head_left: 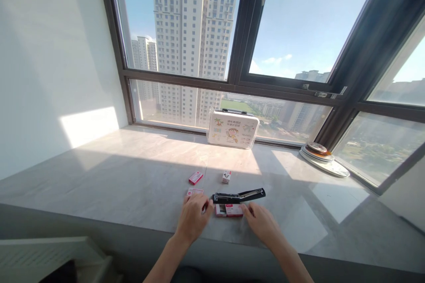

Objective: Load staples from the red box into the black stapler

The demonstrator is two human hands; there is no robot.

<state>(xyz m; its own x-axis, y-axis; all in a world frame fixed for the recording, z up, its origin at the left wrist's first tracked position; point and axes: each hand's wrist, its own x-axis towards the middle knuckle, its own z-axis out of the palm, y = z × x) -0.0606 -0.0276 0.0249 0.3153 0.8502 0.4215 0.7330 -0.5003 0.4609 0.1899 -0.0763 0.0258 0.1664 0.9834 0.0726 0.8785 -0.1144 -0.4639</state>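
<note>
A black stapler (229,197) lies on the sill with its top swung open toward the right. Just in front of it is a small red-and-white staple box (234,211), its inner tray partly showing at the left end. My right hand (260,221) has its fingers closed at the right end of this box. To the left, my left hand (195,212) is held with its fingertips pinched beside the stapler's left end; what is between them, if anything, is too small to make out. Another red-and-white box (195,191) is partly hidden behind my left hand.
Farther back on the marble sill (133,185) lie a red-and-white box (195,177) and a small white box (226,177). A white printed case (233,130) leans at the window. Stacked plates (323,161) stand at the right. The sill's front edge is close to my wrists.
</note>
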